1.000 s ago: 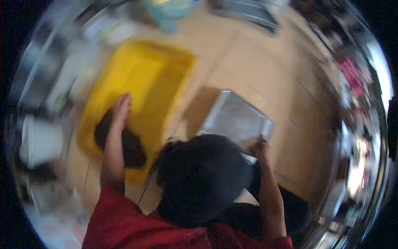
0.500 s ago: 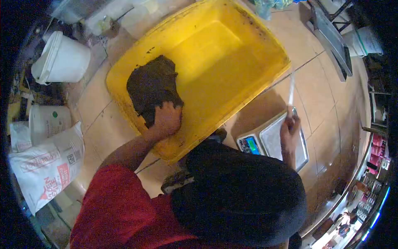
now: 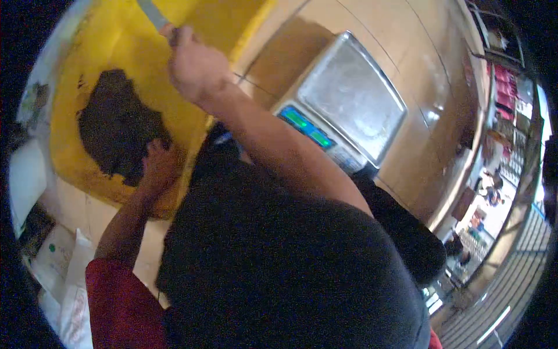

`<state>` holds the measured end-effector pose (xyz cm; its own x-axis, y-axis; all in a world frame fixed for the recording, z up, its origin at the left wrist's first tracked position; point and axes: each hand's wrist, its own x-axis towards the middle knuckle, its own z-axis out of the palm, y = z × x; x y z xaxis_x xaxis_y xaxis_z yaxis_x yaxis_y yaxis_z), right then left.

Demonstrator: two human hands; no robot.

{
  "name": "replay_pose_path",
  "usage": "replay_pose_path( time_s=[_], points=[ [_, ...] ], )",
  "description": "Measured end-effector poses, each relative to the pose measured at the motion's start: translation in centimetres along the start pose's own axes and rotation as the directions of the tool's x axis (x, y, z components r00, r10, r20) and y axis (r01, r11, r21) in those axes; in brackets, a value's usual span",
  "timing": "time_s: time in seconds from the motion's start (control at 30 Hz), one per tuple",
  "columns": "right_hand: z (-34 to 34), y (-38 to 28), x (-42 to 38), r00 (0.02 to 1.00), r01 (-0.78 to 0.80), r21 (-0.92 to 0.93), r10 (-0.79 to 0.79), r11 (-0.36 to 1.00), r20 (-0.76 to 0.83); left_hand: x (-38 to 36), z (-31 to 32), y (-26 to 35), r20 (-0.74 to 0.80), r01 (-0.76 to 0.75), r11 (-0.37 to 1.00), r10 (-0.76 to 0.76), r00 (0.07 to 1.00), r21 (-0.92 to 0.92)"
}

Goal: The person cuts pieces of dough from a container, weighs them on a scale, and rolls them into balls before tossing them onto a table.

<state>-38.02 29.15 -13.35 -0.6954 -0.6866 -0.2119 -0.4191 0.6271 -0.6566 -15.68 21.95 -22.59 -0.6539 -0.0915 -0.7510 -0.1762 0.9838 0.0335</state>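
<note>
A large, dark brown, dough-like mass (image 3: 119,119) lies in the yellow tub (image 3: 67,154). My left hand (image 3: 160,168) rests on its near edge, with the fingers spread and touching it. Over the tub's near side, my right hand (image 3: 197,67) is closed around the handle of a knife (image 3: 152,14). The blade points up and left, away from me, and its tip reaches the top of the view. A digital scale (image 3: 354,96) with a bare metal plate and a lit green display stands on the floor to the right.
Tan floor tiles (image 3: 401,35) surround the scale. At the left are a white bucket (image 3: 29,174) and a white printed sack (image 3: 75,314). Shelving with pink items (image 3: 504,96) and people (image 3: 491,186) appear far off to the right.
My right hand has swung left with the knife, from above the scale to over the tub. The view has shifted right. My left hand stays on the dark mass.
</note>
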Motion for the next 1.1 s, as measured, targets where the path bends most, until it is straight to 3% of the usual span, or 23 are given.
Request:
replay_pose_path(
  time_s=[0.03, 0.1, 0.33, 0.53, 0.67, 0.73, 0.83, 0.93, 1.0, 1.03, 1.1],
  points=[
    [-0.3, 0.1, 0.1, 0.998, -0.061, -0.005, 0.061, 0.998, 0.028, 0.3, -0.8, 0.5, 0.035, 0.002, 1.0, -0.003, 0.999, 0.016],
    [0.3, 0.3, 0.5, 1.0, -0.019, -0.033, 0.019, 0.999, -0.01, 0.1, -2.9, 1.5, 0.057, 0.058, 0.998, -0.059, 0.997, 0.012],
    [1.9, 1.1, 0.7, 0.985, 0.137, -0.142, -0.151, 0.98, -0.087, 0.7, 1.1, 0.4, -0.172, 0.067, 0.994, -0.052, 0.984, 0.083],
    [0.4, 0.5, 0.1, 0.998, 0.049, -0.037, -0.048, 0.998, 0.039, 1.4, 1.9, -0.2, -0.252, 0.057, 0.995, -0.033, 0.967, 0.088],
    [-1.2, -0.7, -0.8, 0.989, -0.035, -0.106, 0.05, 0.994, 0.136, 0.8, 3.4, 0.0, -0.305, 0.031, 0.994, 0.001, 0.952, 0.101],
    [1.7, 1.8, 0.3, 0.996, 0.087, -0.112, -0.089, 0.99, -0.01, 0.8, 3.6, 0.1, -0.329, 0.08, 0.981, -0.018, 0.944, 0.175],
    [0.9, 2.0, -0.2, 0.981, 0.183, -0.154, -0.189, 0.971, -0.031, 2.2, 5.1, 0.7, -0.384, 0.152, 0.969, -0.068, 0.921, 0.194],
    [1.0, 2.1, -0.4, 0.983, 0.158, -0.117, -0.168, 0.98, -0.079, 3.8, 4.4, 0.5, -0.222, 0.122, 0.992, -0.115, 0.968, 0.02],
    [0.8, 1.6, -0.4, 0.989, 0.117, -0.097, -0.125, 0.988, -0.084, 3.3, 2.3, -1.3, -0.072, -0.039, 0.971, 0.023, 0.997, -0.236],
    [0.6, 1.4, -0.1, 0.987, 0.121, -0.082, -0.129, 0.989, -0.1, 1.1, -2.2, -3.2, -0.049, -0.172, 0.897, 0.167, 0.985, -0.406],
    [0.6, 1.2, -0.1, 0.985, 0.116, -0.05, -0.121, 0.992, -0.12, -2.7, -8.9, -8.0, -0.093, -0.183, 0.664, 0.169, 0.981, -0.724]
  ],
)
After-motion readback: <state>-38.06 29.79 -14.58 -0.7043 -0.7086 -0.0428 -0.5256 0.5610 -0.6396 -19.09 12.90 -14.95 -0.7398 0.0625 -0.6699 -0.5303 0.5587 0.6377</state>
